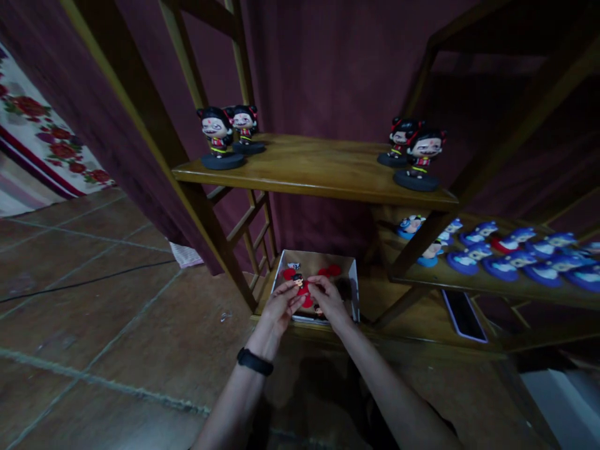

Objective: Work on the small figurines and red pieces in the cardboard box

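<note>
Both my hands reach into an open cardboard box [349, 267] on the lowest wooden shelf. My left hand [281, 307], with a black band on its wrist, pinches a small black-haired figurine [299, 281] on a red base. My right hand [328, 300] meets it from the right, fingers closed on the same figurine. Other red-based figurines [329, 271] lie in the box.
Two pairs of black-haired figurines [216, 139] [420, 156] stand on the upper wooden shelf [319, 169]. Several blue figurines [506, 253] fill a lower shelf at right. A flat white-edged panel [462, 315] lies below. A cable [84, 281] crosses the tiled floor at left.
</note>
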Motion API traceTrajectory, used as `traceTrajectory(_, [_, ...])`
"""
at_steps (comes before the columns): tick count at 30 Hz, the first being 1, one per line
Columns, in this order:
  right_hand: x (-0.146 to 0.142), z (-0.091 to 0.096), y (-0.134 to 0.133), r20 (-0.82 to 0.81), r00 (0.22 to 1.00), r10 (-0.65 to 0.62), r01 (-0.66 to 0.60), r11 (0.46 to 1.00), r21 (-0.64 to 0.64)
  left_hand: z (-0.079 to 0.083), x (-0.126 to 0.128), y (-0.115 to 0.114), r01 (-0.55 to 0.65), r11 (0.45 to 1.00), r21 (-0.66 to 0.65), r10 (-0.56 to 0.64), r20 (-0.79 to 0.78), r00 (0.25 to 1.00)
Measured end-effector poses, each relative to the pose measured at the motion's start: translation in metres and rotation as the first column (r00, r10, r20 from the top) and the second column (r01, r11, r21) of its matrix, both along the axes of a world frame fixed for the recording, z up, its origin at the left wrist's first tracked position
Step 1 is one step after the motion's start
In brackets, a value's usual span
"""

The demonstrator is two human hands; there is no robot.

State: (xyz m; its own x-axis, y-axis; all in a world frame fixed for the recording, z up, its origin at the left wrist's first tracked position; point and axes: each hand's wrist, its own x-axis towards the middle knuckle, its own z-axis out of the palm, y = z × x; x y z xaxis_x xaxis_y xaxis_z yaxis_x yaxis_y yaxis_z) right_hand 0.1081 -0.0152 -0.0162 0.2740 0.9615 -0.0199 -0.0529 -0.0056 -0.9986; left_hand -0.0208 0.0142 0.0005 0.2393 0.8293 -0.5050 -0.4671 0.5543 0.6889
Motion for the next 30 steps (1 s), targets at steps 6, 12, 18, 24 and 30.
traceTrajectory(6, [0.003, 0.001, 0.0, -0.208, 0.978, -0.008, -0.009, 0.996, -0.084, 0.0, 0.002, 0.002, 0.044, 0.999, -0.011, -0.044, 0.013, 0.999])
traceTrajectory(12, [0.011, 0.003, -0.002, -0.302, 0.952, 0.054, -0.091, 0.99, -0.112, -0.001, 0.003, 0.001, 0.104, 0.995, 0.005, -0.104, 0.026, 0.994])
traceTrajectory(18, [0.011, 0.011, -0.007, -0.356, 0.932, 0.066, -0.097, 0.993, -0.071, 0.0, 0.005, -0.001, 0.097, 0.995, 0.024, -0.097, 0.005, 0.995])
traceTrajectory(24, [0.01, 0.014, -0.01, -0.315, 0.947, 0.063, -0.098, 0.991, -0.094, 0.003, 0.004, -0.002, 0.096, 0.992, 0.08, -0.097, 0.008, 0.995])
traceTrajectory(30, [0.009, 0.005, -0.01, -0.213, 0.976, 0.053, -0.072, 0.994, -0.081, -0.001, 0.003, -0.01, 0.038, 0.987, 0.153, -0.035, -0.019, 0.999])
